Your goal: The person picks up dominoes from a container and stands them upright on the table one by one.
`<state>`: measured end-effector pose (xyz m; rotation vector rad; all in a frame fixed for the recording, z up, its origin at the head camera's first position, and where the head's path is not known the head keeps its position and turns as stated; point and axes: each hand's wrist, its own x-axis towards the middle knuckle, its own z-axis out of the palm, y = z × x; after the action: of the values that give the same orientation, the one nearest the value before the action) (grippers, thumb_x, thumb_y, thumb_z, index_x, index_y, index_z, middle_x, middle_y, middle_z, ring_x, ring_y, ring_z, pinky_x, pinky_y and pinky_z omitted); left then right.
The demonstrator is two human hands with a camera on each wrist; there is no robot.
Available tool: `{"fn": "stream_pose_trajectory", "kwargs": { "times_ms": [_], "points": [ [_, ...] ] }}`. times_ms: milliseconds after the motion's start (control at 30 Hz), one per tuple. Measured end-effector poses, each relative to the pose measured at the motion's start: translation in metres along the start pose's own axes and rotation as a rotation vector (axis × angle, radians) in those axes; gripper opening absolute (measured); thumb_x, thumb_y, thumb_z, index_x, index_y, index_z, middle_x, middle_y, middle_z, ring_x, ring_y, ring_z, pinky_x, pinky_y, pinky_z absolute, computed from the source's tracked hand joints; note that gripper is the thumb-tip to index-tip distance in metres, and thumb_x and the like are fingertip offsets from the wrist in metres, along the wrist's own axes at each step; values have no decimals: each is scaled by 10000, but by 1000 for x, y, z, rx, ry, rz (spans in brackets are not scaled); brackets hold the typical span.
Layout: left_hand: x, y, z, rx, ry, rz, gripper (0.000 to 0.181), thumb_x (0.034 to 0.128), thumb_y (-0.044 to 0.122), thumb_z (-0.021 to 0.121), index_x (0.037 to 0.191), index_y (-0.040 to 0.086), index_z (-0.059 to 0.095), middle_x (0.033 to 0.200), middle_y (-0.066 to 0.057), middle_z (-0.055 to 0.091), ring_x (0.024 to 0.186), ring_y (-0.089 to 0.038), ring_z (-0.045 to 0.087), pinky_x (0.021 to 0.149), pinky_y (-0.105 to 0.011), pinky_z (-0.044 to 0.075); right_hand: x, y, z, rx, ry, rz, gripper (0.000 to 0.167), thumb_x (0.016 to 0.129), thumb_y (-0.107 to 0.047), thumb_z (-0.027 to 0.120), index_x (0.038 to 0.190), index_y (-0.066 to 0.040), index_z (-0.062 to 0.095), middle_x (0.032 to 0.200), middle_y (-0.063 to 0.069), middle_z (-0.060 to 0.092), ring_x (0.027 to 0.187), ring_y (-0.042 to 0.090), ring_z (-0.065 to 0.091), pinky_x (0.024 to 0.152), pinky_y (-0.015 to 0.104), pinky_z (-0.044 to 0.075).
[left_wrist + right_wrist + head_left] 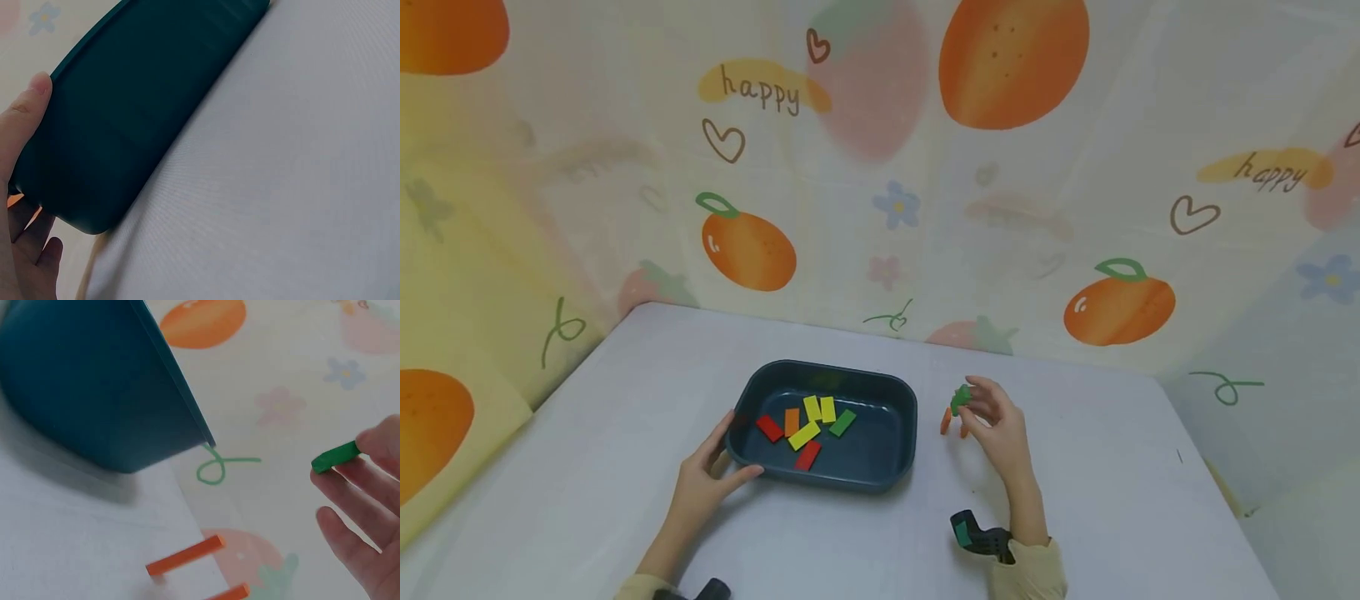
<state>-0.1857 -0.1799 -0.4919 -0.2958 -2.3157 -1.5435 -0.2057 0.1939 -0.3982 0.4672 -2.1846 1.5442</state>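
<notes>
Green block (337, 456) in the person's right hand (997, 427)

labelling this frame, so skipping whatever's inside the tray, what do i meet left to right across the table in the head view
Left hand → dark blue rectangular tray → leftmost orange block outside it → pinched green block → right hand.

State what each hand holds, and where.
Right hand: a green block, pinched with the thumb at one end. Left hand: the dark blue tray, gripped at its left end.
</notes>
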Motion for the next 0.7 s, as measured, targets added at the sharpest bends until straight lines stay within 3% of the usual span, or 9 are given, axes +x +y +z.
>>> {"fn": "stream_pose_trajectory", "kwargs": {
  "times_ms": [200, 333, 433, 500, 700],
  "points": [
    [-1, 2, -3, 9, 1, -16, 859, 636, 65, 800, 1370, 98, 356, 1360, -138, 369, 1146, 25, 376, 915, -77, 299, -1, 0, -7, -100, 83, -10, 303, 741, 179, 589, 1037, 141, 535, 886, 227, 604, 757, 291, 596, 733, 428, 507],
    [-1, 3, -2, 5, -10, -29, 860, 640, 72, 799, 1373, 97, 350, 1363, -140, 361, 1151, 72, 336, 914, -72, 295, -5, 14, -16, -151, 116, -9, 302, 732, 173, 594, 1024, 123, 539, 873, 215, 606, 767, 269, 597, 704, 363, 522],
    [-1, 2, -1, 12, -14, -36, 857, 648, 92, 798, 1376, 105, 347, 1366, -137, 357, 1149, 86, 325, 912, -66, 288, -8, 17, -22, -173, 116, 20, 301, 731, 178, 591, 1021, 136, 522, 886, 239, 596, 797, 327, 594, 694, 353, 524],
    [-1, 2, 0, 16, -14, -39, 858, 648, 98, 800, 1376, 107, 346, 1366, -135, 358, 1148, 86, 327, 912, -64, 285, -10, 20, -25, -170, 106, 72, 295, 738, 176, 592, 1021, 138, 519, 905, 246, 595, 825, 373, 583, 707, 390, 519],
    [0, 4, 0, -3, -16, -33, 859, 645, 82, 799, 1375, 97, 347, 1369, -128, 356, 1155, 70, 335, 920, -70, 282, -16, 56, -32, -214, 28, 214, 276, 770, 116, 602, 1032, 81, 523, 932, 199, 597, 864, 325, 588, 730, 333, 518]
  ]
}}
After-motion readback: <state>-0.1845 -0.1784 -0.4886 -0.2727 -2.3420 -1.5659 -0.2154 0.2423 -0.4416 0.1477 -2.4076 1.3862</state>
